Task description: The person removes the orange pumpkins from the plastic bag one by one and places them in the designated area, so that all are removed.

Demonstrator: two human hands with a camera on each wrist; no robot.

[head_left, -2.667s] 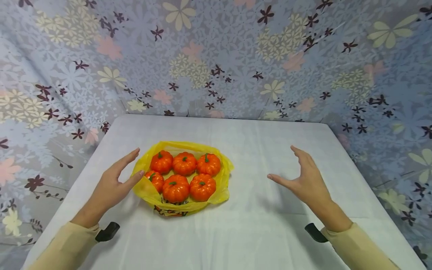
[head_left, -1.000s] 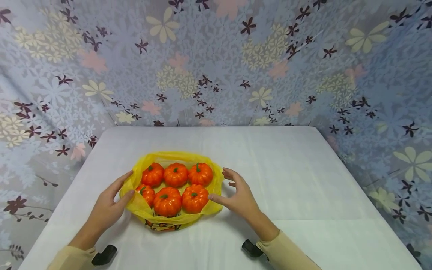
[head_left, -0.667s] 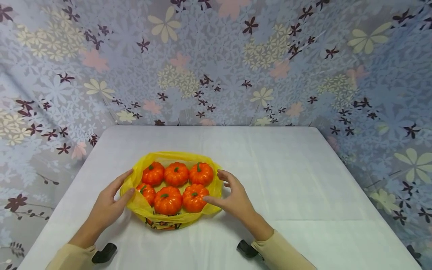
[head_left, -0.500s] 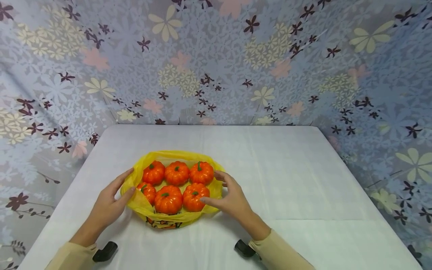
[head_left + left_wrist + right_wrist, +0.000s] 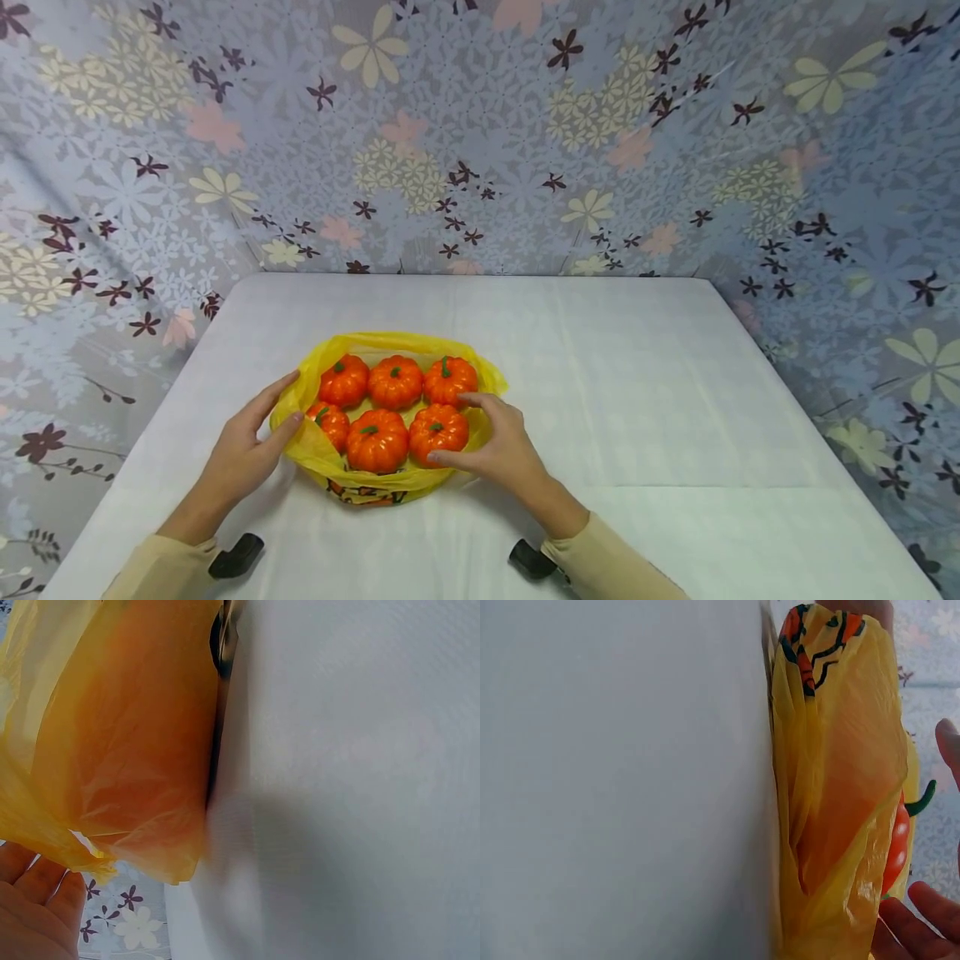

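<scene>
A yellow plastic bag [image 5: 311,454] with its mouth spread wide holds several shiny orange toy pumpkins with green stems. At its left side my left hand [image 5: 243,442] rests against the rim, thumb and fingers spread; in the left wrist view, the left fingers [image 5: 64,896] lie extended beside the yellow film. My right hand [image 5: 502,442] hovers at the bag's right side, over the front right pumpkin [image 5: 437,421]. Its thumb and fingers are parted around that pumpkin. In the right wrist view, right fingertips [image 5: 907,926] show near an orange pumpkin [image 5: 897,851]; contact is unclear.
The bag stands on a table with a white cloth [image 5: 637,375]. Behind and around the table hangs a flowered curtain [image 5: 510,150]. Black wrist devices [image 5: 237,556] sit by both sleeves.
Both hands have come to the bag, the left at its side. The right hand has moved left, from beside the bag to over the front right pumpkin. The view has shifted slightly.
</scene>
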